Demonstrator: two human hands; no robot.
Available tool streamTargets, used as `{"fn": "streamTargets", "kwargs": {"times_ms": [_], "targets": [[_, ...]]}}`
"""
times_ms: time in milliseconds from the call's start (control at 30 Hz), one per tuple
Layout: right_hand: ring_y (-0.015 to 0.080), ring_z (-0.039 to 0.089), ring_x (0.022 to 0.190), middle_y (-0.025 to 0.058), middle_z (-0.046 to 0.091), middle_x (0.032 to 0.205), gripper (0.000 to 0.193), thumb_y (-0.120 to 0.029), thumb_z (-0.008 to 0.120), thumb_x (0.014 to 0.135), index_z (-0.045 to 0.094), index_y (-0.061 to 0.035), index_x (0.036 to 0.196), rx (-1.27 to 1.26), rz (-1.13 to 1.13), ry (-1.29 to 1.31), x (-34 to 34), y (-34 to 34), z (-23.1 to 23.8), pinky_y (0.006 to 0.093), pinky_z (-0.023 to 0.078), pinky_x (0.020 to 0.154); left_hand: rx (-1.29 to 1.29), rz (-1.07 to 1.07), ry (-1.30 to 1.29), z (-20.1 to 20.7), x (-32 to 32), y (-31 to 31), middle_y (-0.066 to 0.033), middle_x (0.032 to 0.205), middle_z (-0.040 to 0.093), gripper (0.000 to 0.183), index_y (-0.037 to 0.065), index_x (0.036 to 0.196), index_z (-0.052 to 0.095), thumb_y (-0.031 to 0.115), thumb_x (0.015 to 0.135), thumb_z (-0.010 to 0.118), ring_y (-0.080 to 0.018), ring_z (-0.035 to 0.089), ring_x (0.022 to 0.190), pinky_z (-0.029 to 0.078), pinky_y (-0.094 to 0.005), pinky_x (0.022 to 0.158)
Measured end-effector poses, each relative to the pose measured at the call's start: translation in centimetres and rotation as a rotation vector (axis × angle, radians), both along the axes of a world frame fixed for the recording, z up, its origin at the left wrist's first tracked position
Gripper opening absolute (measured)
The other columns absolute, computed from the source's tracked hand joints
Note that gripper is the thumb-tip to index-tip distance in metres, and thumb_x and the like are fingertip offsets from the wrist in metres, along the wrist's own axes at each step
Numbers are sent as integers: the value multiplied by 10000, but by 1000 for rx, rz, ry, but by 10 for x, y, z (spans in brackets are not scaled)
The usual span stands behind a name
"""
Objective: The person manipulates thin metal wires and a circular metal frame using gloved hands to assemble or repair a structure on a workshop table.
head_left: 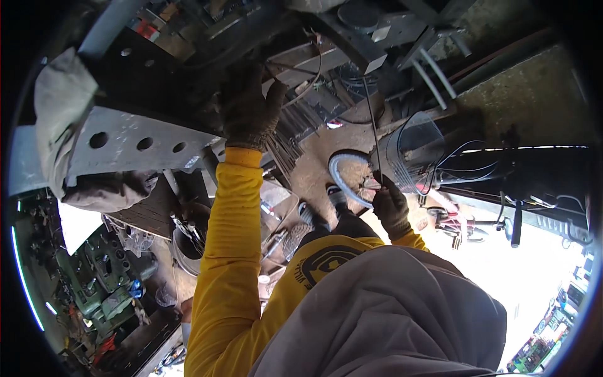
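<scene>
My left hand (251,113), in a dark work glove, reaches forward to the dark edge of a steel workbench. Its thumb stands apart from the fingers, whose tips fade into shadow; nothing shows in its grasp. Beside it runs a grey steel beam (119,137) with round holes. Lower on the right, my right hand (391,207), also gloved, is closed around a thin metal rod (372,119). The rod rises from the fist toward a dark steel frame (352,47). Behind it stands a wire mesh basket (411,151).
Thin metal bars (286,141) lie bundled ahead of my feet. A grey hose (339,179) curves across the floor near my shoes. Cloth (59,119) drapes over the beam at left, and a green machine (94,286) stands beyond. A round container (187,248) holds several tools.
</scene>
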State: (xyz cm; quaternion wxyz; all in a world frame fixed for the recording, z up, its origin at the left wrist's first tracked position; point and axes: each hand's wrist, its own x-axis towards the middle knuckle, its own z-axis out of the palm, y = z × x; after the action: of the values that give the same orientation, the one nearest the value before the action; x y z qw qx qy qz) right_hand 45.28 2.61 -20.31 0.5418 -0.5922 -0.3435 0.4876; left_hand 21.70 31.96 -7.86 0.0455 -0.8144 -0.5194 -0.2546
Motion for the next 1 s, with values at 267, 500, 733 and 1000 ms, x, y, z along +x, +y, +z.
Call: {"fn": "streamTargets", "kwargs": {"times_ms": [267,500,733,1000], "targets": [[149,633,627,108,676,891,348,-128,537,998,590,-28,1328,181,276,-777,31,111,117,287,527,597,-139,133,-195,23,-33,34,-135,1141,667,400,139,1141,646,469,934,555,-348,612,1106,474,-440,966],[297,713,925,203,621,1299,231,-76,577,945,611,29,1148,378,358,-1230,53,126,103,345,596,733,-161,87,41,-6,-50,54,-193,1314,599,554,113,1242,620,553,965,430,-396,548,1220,435,-445,1032],[344,681,1041,215,614,1305,276,18,680,746,625,19,1017,548,443,-1433,49,129,98,368,601,801,-166,109,239,-7,-53,63,-198,1316,603,482,104,1273,592,447,990,406,-396,591,1187,464,-489,1003],[300,702,966,211,612,1306,231,14,673,813,644,10,1042,472,462,-1209,45,129,107,338,606,750,-188,215,74,3,-43,60,-231,1200,661,585,69,1120,690,521,957,356,-414,630,1132,480,-508,965]]}}
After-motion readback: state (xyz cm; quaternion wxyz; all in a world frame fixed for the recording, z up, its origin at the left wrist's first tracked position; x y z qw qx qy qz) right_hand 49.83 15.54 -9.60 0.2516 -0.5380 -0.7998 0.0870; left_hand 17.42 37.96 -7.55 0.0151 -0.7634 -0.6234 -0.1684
